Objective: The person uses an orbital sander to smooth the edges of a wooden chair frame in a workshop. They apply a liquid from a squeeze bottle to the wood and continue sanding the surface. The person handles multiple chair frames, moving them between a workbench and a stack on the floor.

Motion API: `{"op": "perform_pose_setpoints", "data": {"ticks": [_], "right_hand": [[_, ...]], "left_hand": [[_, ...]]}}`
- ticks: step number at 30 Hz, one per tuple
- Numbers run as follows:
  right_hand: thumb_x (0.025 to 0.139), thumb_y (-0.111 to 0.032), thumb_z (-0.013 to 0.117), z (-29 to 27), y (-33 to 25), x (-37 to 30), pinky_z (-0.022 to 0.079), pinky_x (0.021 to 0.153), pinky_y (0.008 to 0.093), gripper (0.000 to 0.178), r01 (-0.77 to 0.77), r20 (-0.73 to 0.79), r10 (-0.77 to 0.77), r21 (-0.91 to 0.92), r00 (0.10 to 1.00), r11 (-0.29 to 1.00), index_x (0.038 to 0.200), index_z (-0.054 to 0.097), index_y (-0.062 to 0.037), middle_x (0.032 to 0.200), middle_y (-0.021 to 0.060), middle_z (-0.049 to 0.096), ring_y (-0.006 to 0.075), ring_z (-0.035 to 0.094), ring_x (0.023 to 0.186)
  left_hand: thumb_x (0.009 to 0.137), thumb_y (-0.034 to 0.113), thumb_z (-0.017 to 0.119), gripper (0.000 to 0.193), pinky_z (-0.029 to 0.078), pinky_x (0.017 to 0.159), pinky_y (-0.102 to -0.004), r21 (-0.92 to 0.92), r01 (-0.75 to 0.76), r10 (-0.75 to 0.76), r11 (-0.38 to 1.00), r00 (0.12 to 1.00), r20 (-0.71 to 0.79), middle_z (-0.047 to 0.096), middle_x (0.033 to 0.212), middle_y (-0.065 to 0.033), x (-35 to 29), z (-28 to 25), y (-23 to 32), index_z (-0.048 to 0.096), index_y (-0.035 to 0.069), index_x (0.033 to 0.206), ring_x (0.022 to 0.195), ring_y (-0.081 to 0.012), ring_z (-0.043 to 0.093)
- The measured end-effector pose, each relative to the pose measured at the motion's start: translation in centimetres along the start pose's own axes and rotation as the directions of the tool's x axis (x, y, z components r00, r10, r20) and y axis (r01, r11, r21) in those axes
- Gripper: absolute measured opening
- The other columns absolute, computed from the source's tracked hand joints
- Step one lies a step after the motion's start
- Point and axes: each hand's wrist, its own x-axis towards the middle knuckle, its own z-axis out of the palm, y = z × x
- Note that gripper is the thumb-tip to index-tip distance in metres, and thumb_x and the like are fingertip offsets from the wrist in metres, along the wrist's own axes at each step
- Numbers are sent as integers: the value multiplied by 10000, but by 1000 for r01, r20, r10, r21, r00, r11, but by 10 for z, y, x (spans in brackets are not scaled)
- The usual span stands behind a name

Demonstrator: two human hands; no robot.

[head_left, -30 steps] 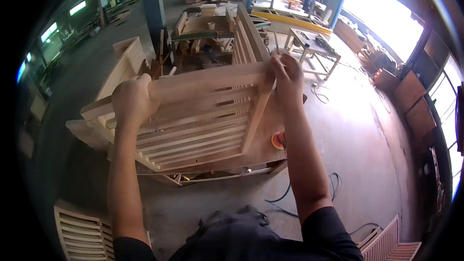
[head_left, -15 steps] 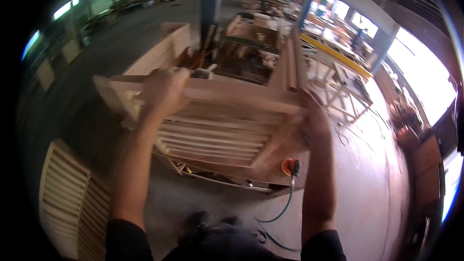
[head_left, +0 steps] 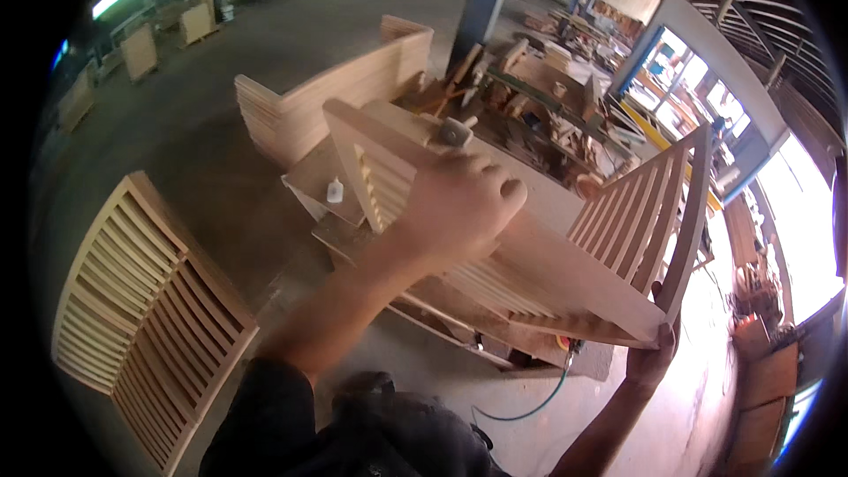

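"Where do we find the slatted wooden seat frame?"

"Tilted over the workbench: we see the left hand clasping its rail, the right hand cupping a lower corner (partly hidden), spaced apart, we judge, for balance."

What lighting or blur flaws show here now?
Head view: glare washes out the bright opening at right, while the far left is dim; head view again: the left hand looks slightly soft, and black fills the corners.
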Motion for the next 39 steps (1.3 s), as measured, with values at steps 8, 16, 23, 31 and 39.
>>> {"op": "perform_pose_setpoints", "data": {"ticks": [8, 16, 23, 31, 39], "right_hand": [[722, -531, 947, 83, -12, -69, 545, 933, 360, 1008, -59, -260, 4, -204, 966, 977, 1453, 544, 33, 1251, 122, 638, 221, 638, 1120], [949, -418, 797, 166, 26, -95, 530, 963, 391, 721, -45, -311, -62, -324, 948, 945, 1412, 455, 17, 1137, 120, 645, 208, 641, 1096], [892, -139, 825, 190, 10, -114, 592, 844, 388, 831, -91, -93, 74, -193, 993, 977, 1470, 244, -6, 1062, 181, 684, 254, 730, 910], [876, -28, 703, 123, 34, -97, 600, 665, 339, 1066, -245, -205, 215, -138, 955, 960, 1713, 43, 9, 950, 109, 647, 214, 694, 773], [941, -7, 719, 3, 164, -74, 570, 835, 307, 358, -400, -403, 263, -307, 877, 864, 1290, 644, -11, 1114, 46, 697, 145, 680, 1020]], "left_hand": [[665, 107, 824, 295, 566, 832, -473, -112, -109, 116, 988, 991, 60, 668, 925, -61, 6, 29, -70, 655, 121, 906, 955, -289, 686], [714, 147, 815, 288, 535, 931, -514, -219, -66, 72, 974, 997, 21, 651, 995, -148, -40, 52, -138, 632, 76, 924, 1006, -412, 648], [868, 390, 710, 363, 517, 890, -544, -226, -16, 11, 974, 1000, -23, 635, 1000, -171, -120, 51, -155, 655, 47, 972, 965, -440, 626], [957, 325, 683, 267, 506, 831, -513, -152, 23, -32, 988, 998, -53, 647, 1005, -113, -175, 66, -77, 650, 61, 964, 937, -353, 640], [919, 184, 758, 291, 458, 999, -533, -191, 252, -189, 949, 936, 296, 661, 1149, -80, -239, 164, 18, 660, 114, 1184, 1126, -333, 625]]}}
